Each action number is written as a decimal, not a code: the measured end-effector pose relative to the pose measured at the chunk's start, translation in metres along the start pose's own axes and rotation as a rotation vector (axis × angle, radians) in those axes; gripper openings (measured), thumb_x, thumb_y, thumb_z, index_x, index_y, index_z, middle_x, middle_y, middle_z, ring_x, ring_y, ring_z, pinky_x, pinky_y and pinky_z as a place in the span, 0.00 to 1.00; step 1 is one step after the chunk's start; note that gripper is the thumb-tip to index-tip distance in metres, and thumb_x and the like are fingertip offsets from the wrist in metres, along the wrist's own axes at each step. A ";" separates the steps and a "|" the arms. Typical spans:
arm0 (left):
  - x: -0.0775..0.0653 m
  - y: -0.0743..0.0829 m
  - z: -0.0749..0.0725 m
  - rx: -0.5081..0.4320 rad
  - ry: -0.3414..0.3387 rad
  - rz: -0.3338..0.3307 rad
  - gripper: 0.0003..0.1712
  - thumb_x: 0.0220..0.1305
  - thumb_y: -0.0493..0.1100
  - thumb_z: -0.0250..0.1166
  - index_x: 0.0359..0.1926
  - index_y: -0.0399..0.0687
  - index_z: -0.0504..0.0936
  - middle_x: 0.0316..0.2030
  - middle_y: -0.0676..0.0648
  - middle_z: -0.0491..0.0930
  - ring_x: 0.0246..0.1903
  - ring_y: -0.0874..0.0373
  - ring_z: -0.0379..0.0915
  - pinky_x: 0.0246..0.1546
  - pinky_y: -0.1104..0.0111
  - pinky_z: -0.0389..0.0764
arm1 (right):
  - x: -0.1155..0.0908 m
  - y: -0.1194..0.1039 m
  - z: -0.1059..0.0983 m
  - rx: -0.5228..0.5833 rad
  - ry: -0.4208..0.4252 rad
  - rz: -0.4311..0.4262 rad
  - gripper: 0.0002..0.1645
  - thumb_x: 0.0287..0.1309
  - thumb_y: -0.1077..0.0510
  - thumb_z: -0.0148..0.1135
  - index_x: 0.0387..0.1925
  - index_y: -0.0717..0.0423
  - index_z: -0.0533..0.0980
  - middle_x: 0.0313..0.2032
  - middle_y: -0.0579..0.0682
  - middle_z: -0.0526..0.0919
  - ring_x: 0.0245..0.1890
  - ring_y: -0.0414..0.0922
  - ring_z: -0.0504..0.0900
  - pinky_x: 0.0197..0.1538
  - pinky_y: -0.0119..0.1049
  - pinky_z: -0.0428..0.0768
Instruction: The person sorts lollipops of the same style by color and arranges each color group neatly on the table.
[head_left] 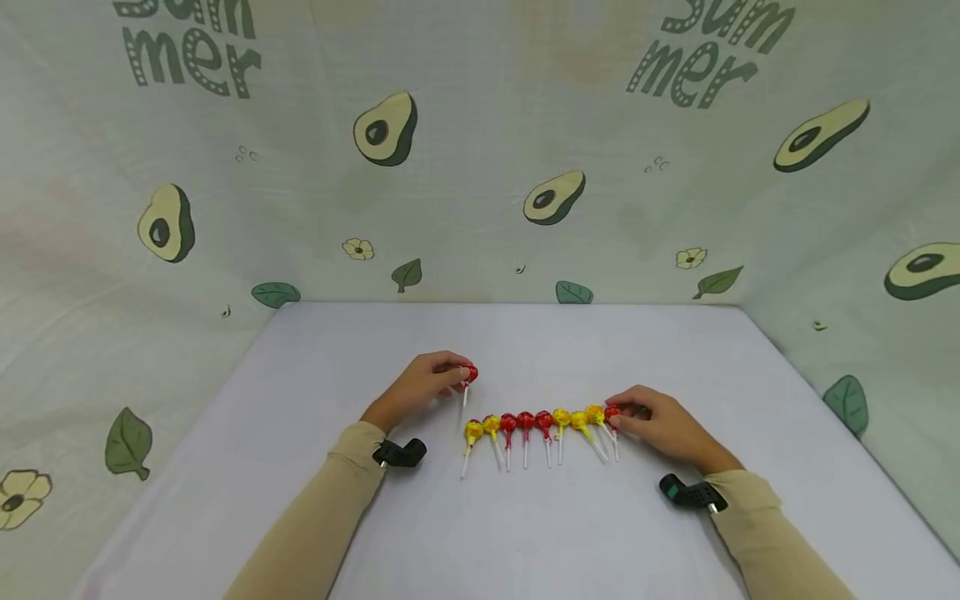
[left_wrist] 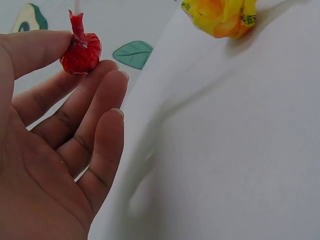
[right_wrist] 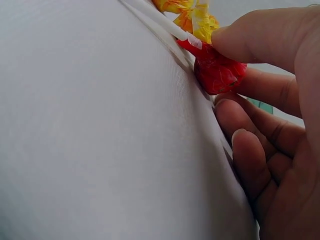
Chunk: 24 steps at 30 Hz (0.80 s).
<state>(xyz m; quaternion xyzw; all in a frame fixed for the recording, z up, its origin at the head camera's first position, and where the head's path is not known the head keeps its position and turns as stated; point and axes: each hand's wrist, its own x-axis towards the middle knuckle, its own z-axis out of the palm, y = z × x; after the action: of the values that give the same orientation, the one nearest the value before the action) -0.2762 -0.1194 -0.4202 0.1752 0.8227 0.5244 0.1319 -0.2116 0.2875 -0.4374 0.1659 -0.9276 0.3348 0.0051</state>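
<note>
My left hand pinches a red-wrapped lollipop by its head between thumb and fingers, above the table behind the left end of a row. Its white stick points toward me in the head view. At the row's right end, my right hand pinches the head of another red lollipop, thumb on one side and fingers on the other. The row holds several lollipops side by side: yellow ones at the left, red ones in the middle, then more yellow ones beside the right hand.
All the row's sticks point toward me on the white table. A pale cloth printed with avocados and leaves hangs behind the table and along its sides. Each wrist wears a black band, the left band and the right band.
</note>
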 end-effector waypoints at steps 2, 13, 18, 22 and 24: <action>0.005 0.000 0.001 -0.002 -0.001 0.011 0.20 0.59 0.61 0.60 0.48 0.59 0.77 0.39 0.51 0.79 0.40 0.55 0.76 0.40 0.63 0.76 | -0.001 -0.001 0.000 0.000 0.005 0.002 0.20 0.54 0.38 0.61 0.46 0.40 0.77 0.36 0.38 0.76 0.34 0.41 0.73 0.36 0.33 0.72; 0.027 0.007 0.006 -0.004 -0.013 0.010 0.19 0.59 0.61 0.60 0.47 0.60 0.78 0.39 0.51 0.80 0.40 0.55 0.76 0.40 0.63 0.77 | 0.002 0.000 0.002 0.001 0.017 -0.021 0.19 0.54 0.42 0.63 0.47 0.43 0.78 0.36 0.39 0.76 0.34 0.40 0.73 0.36 0.33 0.72; 0.035 0.014 0.009 -0.005 -0.030 0.018 0.19 0.60 0.60 0.60 0.48 0.58 0.78 0.40 0.50 0.80 0.40 0.53 0.76 0.40 0.63 0.77 | 0.001 0.001 0.002 0.004 0.022 -0.028 0.18 0.55 0.44 0.63 0.47 0.43 0.78 0.35 0.39 0.76 0.34 0.40 0.73 0.35 0.32 0.72; 0.040 0.018 0.009 -0.015 -0.033 0.029 0.18 0.61 0.58 0.59 0.48 0.57 0.78 0.42 0.48 0.79 0.41 0.53 0.76 0.41 0.63 0.77 | 0.000 0.000 0.001 0.013 0.021 -0.024 0.19 0.54 0.42 0.62 0.46 0.42 0.78 0.35 0.39 0.76 0.33 0.40 0.73 0.35 0.32 0.72; 0.043 0.020 0.008 -0.032 -0.031 0.033 0.18 0.62 0.58 0.59 0.48 0.56 0.78 0.43 0.46 0.79 0.41 0.53 0.76 0.42 0.62 0.76 | -0.001 0.000 0.001 0.014 0.023 -0.023 0.19 0.54 0.41 0.62 0.46 0.42 0.78 0.35 0.38 0.76 0.33 0.40 0.73 0.35 0.32 0.72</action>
<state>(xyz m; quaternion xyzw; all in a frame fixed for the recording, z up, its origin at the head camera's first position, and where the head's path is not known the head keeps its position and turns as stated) -0.3089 -0.0869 -0.4071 0.1947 0.8090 0.5370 0.1386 -0.2105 0.2872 -0.4383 0.1728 -0.9230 0.3433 0.0186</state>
